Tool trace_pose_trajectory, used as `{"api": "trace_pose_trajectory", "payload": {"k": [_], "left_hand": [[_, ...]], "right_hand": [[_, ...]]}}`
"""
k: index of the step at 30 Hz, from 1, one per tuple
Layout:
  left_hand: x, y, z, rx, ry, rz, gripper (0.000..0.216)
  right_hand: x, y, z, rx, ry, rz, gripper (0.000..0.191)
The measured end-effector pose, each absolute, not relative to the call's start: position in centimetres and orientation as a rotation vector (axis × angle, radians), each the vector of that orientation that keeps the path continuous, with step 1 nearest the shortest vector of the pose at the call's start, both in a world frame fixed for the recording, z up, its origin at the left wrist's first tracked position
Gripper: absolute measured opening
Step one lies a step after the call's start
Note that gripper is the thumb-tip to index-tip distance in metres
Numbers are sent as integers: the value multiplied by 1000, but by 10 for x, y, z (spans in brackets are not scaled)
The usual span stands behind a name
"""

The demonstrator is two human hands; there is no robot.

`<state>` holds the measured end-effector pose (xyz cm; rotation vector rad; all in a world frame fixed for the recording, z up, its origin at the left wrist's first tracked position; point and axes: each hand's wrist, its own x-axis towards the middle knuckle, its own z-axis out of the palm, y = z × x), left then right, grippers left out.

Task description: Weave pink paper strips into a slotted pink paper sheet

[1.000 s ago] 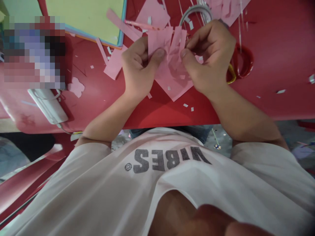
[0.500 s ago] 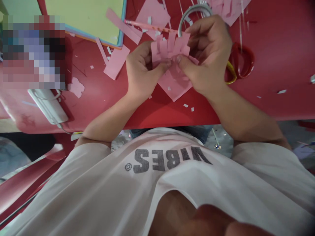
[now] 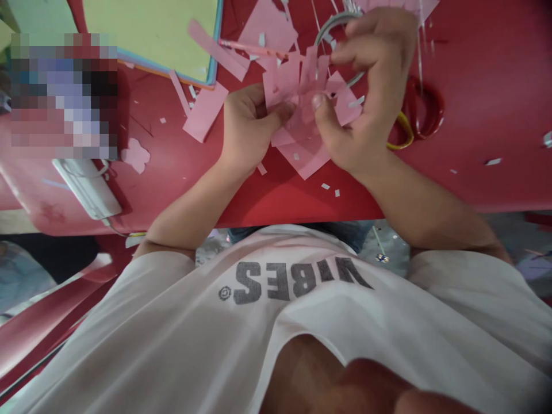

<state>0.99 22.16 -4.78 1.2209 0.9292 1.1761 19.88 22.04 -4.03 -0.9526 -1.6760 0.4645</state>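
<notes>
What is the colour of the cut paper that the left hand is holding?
Pink; the cut paper in the left hand shows best in the head view.

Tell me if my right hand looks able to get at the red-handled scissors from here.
Probably yes: their red handle lies close beside the right hand, which is spread open, and the left hand holds the fringed pink paper. The blades are out of sight.

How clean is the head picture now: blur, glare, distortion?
Head view: right hand and fringed pink paper look slightly blurred; pale glare whitens the red table at its far-left edge; a pixelated patch masks part; the white shirt looks stretched.
</notes>
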Motion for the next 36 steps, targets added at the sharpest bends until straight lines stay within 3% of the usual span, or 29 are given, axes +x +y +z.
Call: {"api": "trace_pose_trajectory", "payload": {"k": [4, 8, 15, 20, 27, 36], "left_hand": [[10, 225, -57, 1340, 1001, 1246, 15], [10, 223, -56, 1470, 1075, 1244, 26], [10, 216, -48, 1653, 1047, 1319, 18], [5, 217, -53, 1714, 1115, 1190, 23], [1, 220, -61, 1835, 1067, 1250, 24], [2, 221, -69, 1822, 1101, 1284, 29]], "right_hand": [[206, 211, -26, -1060, -2018, 208, 42], [203, 204, -21, -1160, -2099, 170, 50], [196, 203, -20, -1185, -2016, 128, 24], [195, 203, -16, -1114, -1911, 297, 35], [197, 205, -21, -1189, -2082, 67, 29], [196, 203, -22, -1144, -2041, 11, 26]]}}
